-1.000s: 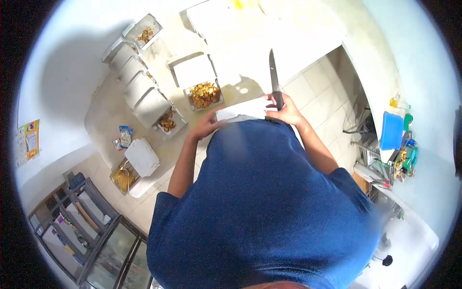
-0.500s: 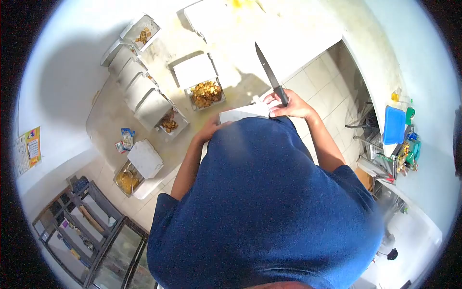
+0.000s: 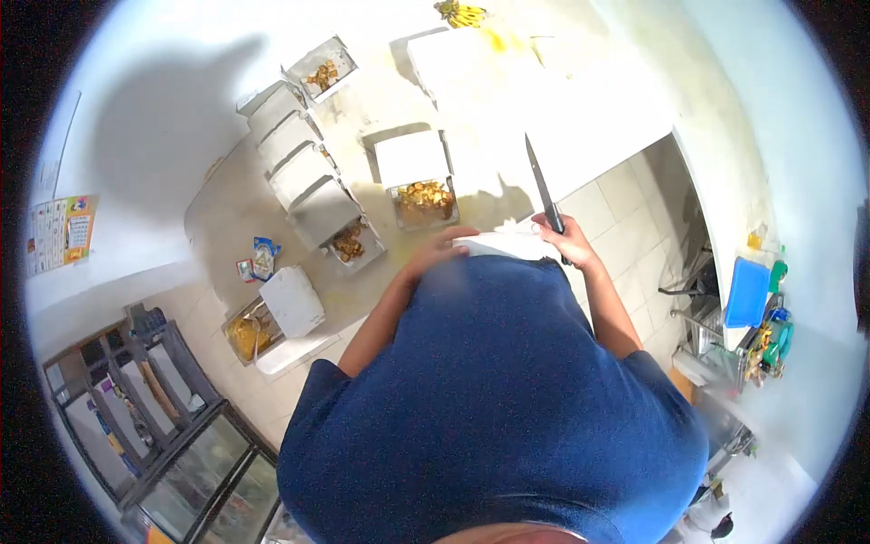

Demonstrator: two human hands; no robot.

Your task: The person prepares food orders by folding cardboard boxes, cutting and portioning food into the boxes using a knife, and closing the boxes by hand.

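My right hand (image 3: 568, 241) is closed around the black handle of a knife (image 3: 542, 181), whose long blade points away from me past the table edge. Its fingertips also meet the end of a white carton (image 3: 507, 244) held close to my body. My left hand (image 3: 442, 249) grips the other end of that carton. My shirt hides the carton's near side, so I cannot see inside it. Just beyond the carton, an open box of browned food pieces (image 3: 424, 201) stands on the table with its lid raised.
Several open white boxes (image 3: 313, 177) form a row on the table's left. A blue packet (image 3: 265, 257) lies near a tub of yellow food (image 3: 246, 335). Bananas (image 3: 460, 14) are at the far end. A dark shelf rack (image 3: 163, 408) stands lower left; a blue board (image 3: 747, 292) hangs right.
The view has shifted, so the table and boxes appear lower and further right. The carton now looks more level between my hands. Both hands keep their hold on it, with the knife still in my right.
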